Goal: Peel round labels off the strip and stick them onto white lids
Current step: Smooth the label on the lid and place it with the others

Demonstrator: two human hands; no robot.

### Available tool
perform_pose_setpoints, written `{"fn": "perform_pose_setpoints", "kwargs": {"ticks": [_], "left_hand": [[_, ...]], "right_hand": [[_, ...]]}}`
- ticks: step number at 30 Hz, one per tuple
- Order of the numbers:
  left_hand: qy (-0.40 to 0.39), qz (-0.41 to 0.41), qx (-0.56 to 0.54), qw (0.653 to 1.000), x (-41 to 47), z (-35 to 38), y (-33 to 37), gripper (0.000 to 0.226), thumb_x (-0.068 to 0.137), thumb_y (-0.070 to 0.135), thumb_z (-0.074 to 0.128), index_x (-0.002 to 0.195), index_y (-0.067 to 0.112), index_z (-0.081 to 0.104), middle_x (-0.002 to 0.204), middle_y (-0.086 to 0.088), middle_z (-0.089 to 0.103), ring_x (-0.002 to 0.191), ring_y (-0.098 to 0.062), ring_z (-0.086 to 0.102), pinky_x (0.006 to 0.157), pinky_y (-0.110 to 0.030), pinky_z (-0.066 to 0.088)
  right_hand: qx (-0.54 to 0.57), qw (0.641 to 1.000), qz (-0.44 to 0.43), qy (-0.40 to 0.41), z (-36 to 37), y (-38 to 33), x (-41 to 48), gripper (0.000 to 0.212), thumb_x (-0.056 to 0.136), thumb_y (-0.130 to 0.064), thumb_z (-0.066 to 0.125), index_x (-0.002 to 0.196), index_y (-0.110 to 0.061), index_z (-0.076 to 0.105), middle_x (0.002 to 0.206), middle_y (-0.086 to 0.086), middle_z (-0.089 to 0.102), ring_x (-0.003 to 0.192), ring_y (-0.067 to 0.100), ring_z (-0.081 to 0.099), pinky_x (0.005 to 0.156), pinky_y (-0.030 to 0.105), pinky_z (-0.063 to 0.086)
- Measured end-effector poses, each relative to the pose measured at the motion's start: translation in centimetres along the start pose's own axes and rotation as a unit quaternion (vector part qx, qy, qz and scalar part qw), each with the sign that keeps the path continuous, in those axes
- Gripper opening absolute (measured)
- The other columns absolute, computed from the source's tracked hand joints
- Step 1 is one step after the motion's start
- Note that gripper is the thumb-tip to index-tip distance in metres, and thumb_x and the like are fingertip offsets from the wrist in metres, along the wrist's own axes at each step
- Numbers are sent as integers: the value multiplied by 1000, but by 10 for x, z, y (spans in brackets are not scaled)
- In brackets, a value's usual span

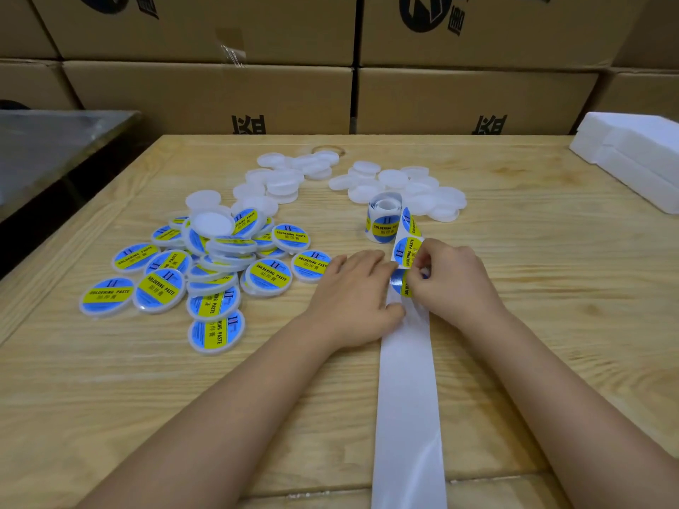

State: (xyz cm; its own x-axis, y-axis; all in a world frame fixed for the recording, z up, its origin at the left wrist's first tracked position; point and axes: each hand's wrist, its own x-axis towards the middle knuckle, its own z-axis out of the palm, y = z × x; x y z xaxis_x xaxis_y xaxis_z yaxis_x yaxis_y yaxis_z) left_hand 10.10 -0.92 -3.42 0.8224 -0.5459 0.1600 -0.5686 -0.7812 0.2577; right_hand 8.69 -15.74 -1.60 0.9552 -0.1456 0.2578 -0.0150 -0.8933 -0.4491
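Note:
A white backing strip point(408, 391) runs from the table's front edge up to a small roll of round blue-and-yellow labels point(384, 220). My left hand point(352, 292) lies flat on the strip's left side, fingers pressing it to the table. My right hand point(448, 279) pinches the edge of a round label point(398, 282) that is partly lifted off the strip. Another label point(406, 249) sits on the strip just above it. Bare white lids point(400, 185) lie in a loose heap behind the roll, with more white lids point(283, 178) to their left.
Several labelled lids point(205, 273) are piled at the left of the wooden table point(551, 325). White foam blocks point(632, 156) sit at the far right. Cardboard boxes point(220, 93) stand stacked behind the table. A metal surface point(55, 148) is at the left.

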Motion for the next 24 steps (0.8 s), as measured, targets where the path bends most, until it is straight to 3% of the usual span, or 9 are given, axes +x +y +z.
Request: {"fn": "perform_pose_setpoints", "kwargs": {"ticks": [3, 6, 9, 12, 15, 20, 22, 24], "left_hand": [[-8, -5, -5, 1000, 0, -1, 1, 78, 66, 49, 30, 139, 24, 37, 152, 1, 26, 140, -12, 19, 115, -38, 10], [-14, -7, -4, 1000, -1, -1, 1, 80, 66, 50, 30, 142, 24, 35, 153, 1, 25, 141, -12, 17, 115, -39, 9], [-17, -4, -1, 1000, 0, -1, 0, 80, 67, 51, 30, 142, 25, 34, 153, 2, 24, 141, -12, 17, 115, -38, 9], [-14, -1, 4, 1000, 0, 0, -1, 80, 66, 51, 30, 142, 24, 35, 153, 2, 25, 140, -12, 18, 115, -38, 10], [-8, 9, 1, 1000, 0, 0, -2, 80, 67, 50, 33, 141, 20, 37, 152, -1, 28, 140, -14, 21, 114, -33, 11], [57, 12, -141, 988, -1, -6, -2, 67, 70, 37, 53, 130, 9, 48, 134, -3, 49, 128, -18, 40, 111, -23, 12], [120, -5, -211, 970, -3, -11, -4, 57, 65, 27, 50, 118, 8, 58, 119, -2, 60, 117, -16, 50, 114, -22, 6], [168, -31, -196, 966, -4, -16, -8, 47, 63, 25, 48, 104, 11, 65, 108, 2, 65, 109, -15, 55, 115, -25, 8]], "right_hand": [[65, 997, 35, -6, -4, -3, -2, 15, 75, -26, 56, 66, -15, 51, 65, 3, 57, 68, 25, 51, 55, 31, 32], [154, 986, 64, 15, -6, -3, -1, 22, 75, -24, 55, 62, -7, 53, 59, 2, 54, 63, 25, 47, 52, 32, 32], [254, 961, 61, 95, -6, -4, -3, 16, 76, -12, 58, 61, -6, 55, 88, 4, 68, 78, 19, 56, 69, 30, 40], [311, 937, -5, 158, -8, -7, -4, 11, 78, -6, 59, 68, -7, 58, 104, 2, 61, 92, 8, 54, 76, 21, 40], [470, 873, 9, 131, -7, -10, -3, 4, 75, -12, 59, 72, -15, 58, 94, -3, 56, 80, 1, 55, 69, 16, 42], [681, 709, 182, 31, 10, -19, -3, 16, 87, -3, 56, 73, -12, 59, 73, 1, 56, 66, 12, 50, 63, 24, 39], [699, 689, 188, 19, 12, -18, -1, 16, 88, -3, 54, 74, -10, 59, 77, 4, 55, 67, 13, 50, 66, 24, 43], [710, 680, 180, 23, 12, -16, 1, 15, 88, -3, 54, 75, -9, 58, 79, 6, 54, 69, 14, 49, 68, 23, 44]]}}
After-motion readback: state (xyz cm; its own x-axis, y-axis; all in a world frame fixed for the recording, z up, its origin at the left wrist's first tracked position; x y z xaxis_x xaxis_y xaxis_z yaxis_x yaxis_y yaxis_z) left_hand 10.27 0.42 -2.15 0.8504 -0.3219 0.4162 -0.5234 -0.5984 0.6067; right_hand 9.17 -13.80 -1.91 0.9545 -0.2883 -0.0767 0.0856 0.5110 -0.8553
